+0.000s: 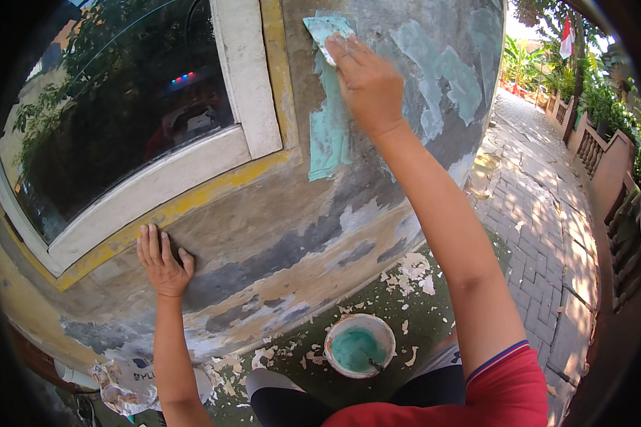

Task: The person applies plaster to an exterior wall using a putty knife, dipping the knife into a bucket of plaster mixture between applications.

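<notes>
My right hand [367, 78] is raised to the upper wall and grips a flat putty scraper [327, 34] smeared with pale turquoise filler. The scraper's blade lies against the wall, just right of the window frame. Below it runs a wet turquoise patch of filler [325, 146]. My left hand [164, 262] rests flat on the wall [249, 220] under the window sill, fingers stretched and holding nothing. Between my knees a white bucket [327, 345] stands on the ground with turquoise filler [356, 346] inside. A dark handle of some tool [375, 365] pokes out of the filler.
A white-framed window [260, 92] with a yellow border fills the left. Peeled paint flakes [413, 274] litter the ground by the wall. A crumpled silvery-white bag [128, 384] sits at lower left. A paved path [534, 235] runs along the right, beside a low balustrade [591, 153].
</notes>
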Available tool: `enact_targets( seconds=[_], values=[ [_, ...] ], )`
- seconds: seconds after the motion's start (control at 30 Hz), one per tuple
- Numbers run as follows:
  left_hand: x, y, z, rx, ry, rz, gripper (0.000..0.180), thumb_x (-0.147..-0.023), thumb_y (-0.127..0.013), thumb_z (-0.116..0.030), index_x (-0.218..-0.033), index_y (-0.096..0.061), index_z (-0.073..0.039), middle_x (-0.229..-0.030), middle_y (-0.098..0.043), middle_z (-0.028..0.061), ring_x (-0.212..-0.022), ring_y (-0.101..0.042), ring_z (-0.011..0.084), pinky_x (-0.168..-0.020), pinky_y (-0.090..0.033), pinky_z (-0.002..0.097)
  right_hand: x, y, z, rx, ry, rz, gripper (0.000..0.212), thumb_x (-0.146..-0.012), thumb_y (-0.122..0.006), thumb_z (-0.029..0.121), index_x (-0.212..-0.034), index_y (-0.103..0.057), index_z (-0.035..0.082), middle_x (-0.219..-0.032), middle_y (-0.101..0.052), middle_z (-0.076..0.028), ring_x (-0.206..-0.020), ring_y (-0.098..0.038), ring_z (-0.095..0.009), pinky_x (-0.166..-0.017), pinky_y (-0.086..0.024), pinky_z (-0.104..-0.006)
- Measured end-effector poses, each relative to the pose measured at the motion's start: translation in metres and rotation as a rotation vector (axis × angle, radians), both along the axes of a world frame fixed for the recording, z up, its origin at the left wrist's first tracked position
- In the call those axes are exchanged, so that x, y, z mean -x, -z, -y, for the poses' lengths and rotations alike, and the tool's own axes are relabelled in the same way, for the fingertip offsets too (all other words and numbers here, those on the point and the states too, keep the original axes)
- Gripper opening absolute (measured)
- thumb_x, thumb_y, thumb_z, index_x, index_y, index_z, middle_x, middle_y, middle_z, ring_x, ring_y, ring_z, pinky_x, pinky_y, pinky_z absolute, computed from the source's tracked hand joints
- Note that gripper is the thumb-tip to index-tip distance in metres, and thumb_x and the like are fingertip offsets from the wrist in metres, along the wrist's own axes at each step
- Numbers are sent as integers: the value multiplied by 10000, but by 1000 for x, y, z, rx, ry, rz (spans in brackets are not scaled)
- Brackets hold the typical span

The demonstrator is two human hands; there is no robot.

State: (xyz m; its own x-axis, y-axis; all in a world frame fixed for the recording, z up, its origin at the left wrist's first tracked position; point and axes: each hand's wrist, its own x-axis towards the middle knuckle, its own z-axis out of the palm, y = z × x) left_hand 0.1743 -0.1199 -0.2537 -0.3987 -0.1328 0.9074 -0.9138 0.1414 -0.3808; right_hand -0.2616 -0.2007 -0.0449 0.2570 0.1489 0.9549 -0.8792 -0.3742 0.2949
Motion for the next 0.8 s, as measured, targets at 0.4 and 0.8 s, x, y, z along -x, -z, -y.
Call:
enact_targets(
  seconds=[0.4, 0.8],
  values=[
    [-3, 1, -2, -1, -8, -1, 587, -836, -552, -124, -1392, -399, -14, -1473, -411, 234, -1388, -381, 431, -1132, -293, 582, -10, 173, -25, -344, 44, -186, 448, -850, -551, 76, -1295, -606, 56, -1363, -590, -102, -1250, -559, -353, -995, -494, -412],
    [-2, 1, -4, -3, -18, -2, 588, -832, -553, -126, -1389, -401, -17, -1467, -416, 229, -1388, -379, 431, -1129, -300, 580, 13, 160, -46, -232, 3, 84, 481, -786, -647, 13, -1259, -642, 102, -1290, -648, -39, -1206, -606, -322, -846, -557, -358]
  ],
)
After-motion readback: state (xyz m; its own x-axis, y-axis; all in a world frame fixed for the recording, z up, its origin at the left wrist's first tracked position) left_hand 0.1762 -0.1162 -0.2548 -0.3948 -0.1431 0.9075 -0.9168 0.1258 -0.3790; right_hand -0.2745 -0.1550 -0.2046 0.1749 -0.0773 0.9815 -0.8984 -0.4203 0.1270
